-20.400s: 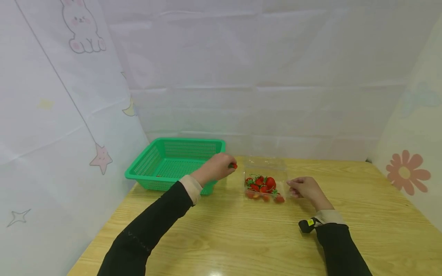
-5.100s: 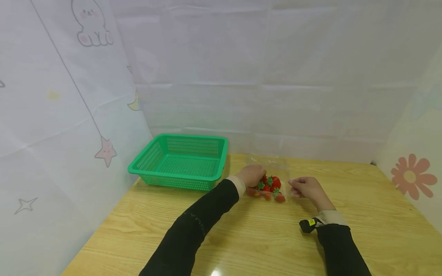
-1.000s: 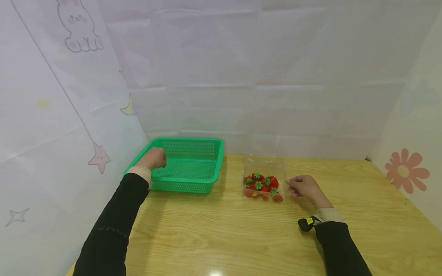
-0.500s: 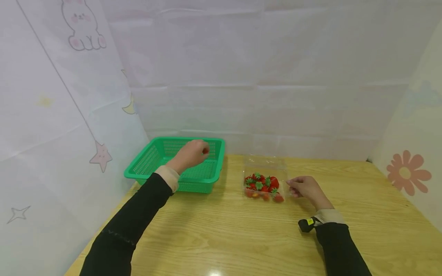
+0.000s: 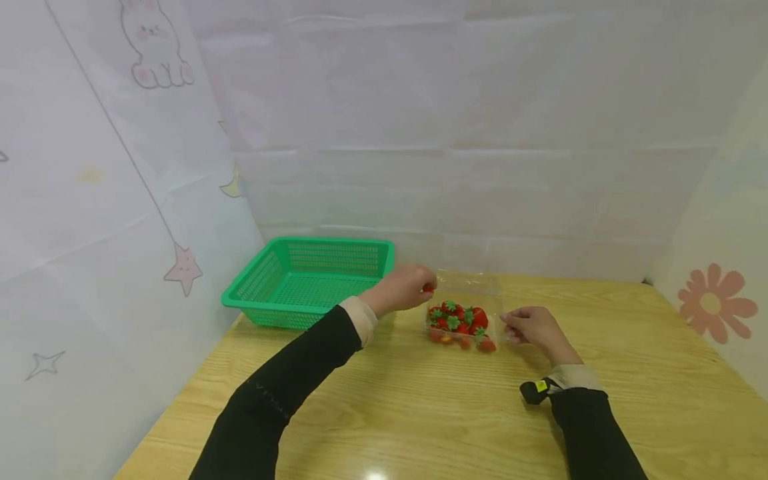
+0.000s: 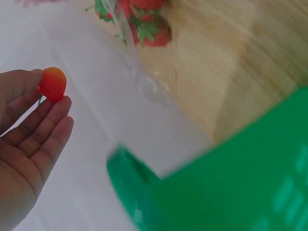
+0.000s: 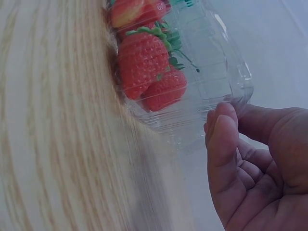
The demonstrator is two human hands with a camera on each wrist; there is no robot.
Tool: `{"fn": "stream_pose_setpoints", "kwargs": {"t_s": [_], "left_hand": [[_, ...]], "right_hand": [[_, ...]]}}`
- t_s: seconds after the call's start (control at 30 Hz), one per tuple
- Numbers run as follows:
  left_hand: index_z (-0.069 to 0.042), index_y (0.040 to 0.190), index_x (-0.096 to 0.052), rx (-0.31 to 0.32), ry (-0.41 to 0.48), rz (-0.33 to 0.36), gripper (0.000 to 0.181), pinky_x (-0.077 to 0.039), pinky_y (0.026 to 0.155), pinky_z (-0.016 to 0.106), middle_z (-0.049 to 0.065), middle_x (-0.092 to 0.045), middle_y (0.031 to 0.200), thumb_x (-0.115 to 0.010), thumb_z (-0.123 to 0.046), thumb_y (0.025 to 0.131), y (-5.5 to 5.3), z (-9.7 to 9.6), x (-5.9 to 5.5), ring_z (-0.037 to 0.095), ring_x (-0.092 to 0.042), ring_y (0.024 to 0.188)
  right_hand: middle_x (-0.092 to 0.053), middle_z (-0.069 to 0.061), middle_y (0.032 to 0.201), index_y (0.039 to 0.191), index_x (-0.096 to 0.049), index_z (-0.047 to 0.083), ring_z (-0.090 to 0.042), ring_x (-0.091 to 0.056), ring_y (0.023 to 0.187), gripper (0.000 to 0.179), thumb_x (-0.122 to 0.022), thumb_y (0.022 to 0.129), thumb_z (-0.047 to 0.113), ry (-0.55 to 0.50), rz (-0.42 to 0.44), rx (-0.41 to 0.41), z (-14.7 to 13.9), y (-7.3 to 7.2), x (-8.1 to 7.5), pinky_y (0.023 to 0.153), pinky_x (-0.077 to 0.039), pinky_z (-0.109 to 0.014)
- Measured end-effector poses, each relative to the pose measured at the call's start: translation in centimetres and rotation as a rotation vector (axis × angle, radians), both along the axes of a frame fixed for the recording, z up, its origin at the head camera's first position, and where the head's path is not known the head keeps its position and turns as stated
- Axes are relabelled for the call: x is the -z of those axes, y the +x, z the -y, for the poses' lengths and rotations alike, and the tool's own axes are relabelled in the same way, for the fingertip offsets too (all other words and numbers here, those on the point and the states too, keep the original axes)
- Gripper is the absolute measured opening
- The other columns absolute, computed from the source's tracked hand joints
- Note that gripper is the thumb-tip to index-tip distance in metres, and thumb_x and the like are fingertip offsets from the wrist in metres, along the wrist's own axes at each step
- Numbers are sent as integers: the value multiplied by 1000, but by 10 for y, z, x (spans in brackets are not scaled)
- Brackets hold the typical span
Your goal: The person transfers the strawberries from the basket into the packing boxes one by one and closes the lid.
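My left hand [image 5: 401, 288] is in the air between the green basket and the clear box, just left of the box. It pinches a red strawberry [image 6: 53, 84], yellowish at one end, between thumb and fingers. The clear plastic box [image 7: 204, 103] rests on the table with its lid [image 5: 468, 283] open at the back. Several strawberries [image 5: 459, 317] with green leaves lie piled inside. At the box's right side, my right hand [image 5: 534, 328] pinches the rim between thumb and forefinger.
The green perforated basket [image 5: 339, 252] stands at the back left of the wooden table [image 5: 372, 407]. A pale printed cloth [image 5: 384, 133] hangs behind and along both sides. A small black device [image 5: 533, 392] sits on my right wrist.
My left hand has moved right from over the basket to the box's left edge, where the strawberry now shows in its fingers. My right hand stays at the box's rim.
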State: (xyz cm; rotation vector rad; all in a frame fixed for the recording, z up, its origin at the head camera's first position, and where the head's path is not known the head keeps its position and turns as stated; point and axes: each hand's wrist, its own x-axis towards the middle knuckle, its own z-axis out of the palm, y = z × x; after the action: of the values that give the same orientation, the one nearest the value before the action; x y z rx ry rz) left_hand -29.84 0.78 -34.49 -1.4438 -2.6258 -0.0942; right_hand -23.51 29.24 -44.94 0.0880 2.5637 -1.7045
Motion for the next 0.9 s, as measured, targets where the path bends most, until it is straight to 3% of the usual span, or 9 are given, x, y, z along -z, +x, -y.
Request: {"fn": "stream_pose_setpoints", "kwargs": {"t_s": [0.13, 0.23, 0.3, 0.37, 0.6, 0.9], "left_hand": [[-10, 87, -68, 10, -26, 26, 9, -39, 64, 22, -3, -60, 78, -64, -11, 95, -1, -21, 16, 10, -47, 67], [-13, 73, -56, -2, -40, 34, 24, -28, 59, 22, -5, -41, 66, -62, -9, 96, -2, -35, 28, 10, -32, 61], [-13, 69, -51, -21, -51, 26, 29, -25, 58, 22, -4, -35, 64, -60, -7, 96, -3, -42, 36, 11, -29, 60], [-14, 68, -50, -51, -59, 5, 30, -27, 57, 22, -4, -36, 64, -58, -5, 95, -4, -48, 43, 11, -31, 60], [-13, 81, -67, -124, -88, -39, 19, -45, 62, 22, -2, -61, 78, -59, -8, 97, -12, -55, 67, 12, -55, 69], [-13, 91, -73, -147, -110, -53, 14, -50, 69, 21, -1, -67, 87, -61, -11, 97, -14, -57, 76, 13, -62, 80]], "right_hand": [[-66, -17, 88, 117, -56, -17, -15, -63, 70, 40, -56, 101, 20, -5, 2, -5, 0, 0, 1, 66, -57, -33], [-66, -17, 88, 116, -57, -17, -14, -62, 69, 40, -56, 101, 20, 1, -2, -5, 0, 1, 1, 65, -57, -33], [-66, -17, 88, 116, -57, -17, -14, -61, 69, 40, -56, 101, 21, 5, -3, -3, 0, 1, 0, 65, -56, -32], [-66, -17, 87, 116, -57, -17, -14, -61, 69, 40, -56, 101, 21, 6, -1, 1, 0, 1, 0, 65, -56, -32], [-66, -16, 87, 116, -57, -17, -14, -62, 68, 39, -56, 101, 20, 3, 4, -1, -1, -1, 2, 65, -56, -32], [-66, -18, 88, 116, -57, -16, -15, -62, 69, 40, -56, 101, 20, 0, 8, 8, -4, -3, 3, 66, -57, -32]]}}
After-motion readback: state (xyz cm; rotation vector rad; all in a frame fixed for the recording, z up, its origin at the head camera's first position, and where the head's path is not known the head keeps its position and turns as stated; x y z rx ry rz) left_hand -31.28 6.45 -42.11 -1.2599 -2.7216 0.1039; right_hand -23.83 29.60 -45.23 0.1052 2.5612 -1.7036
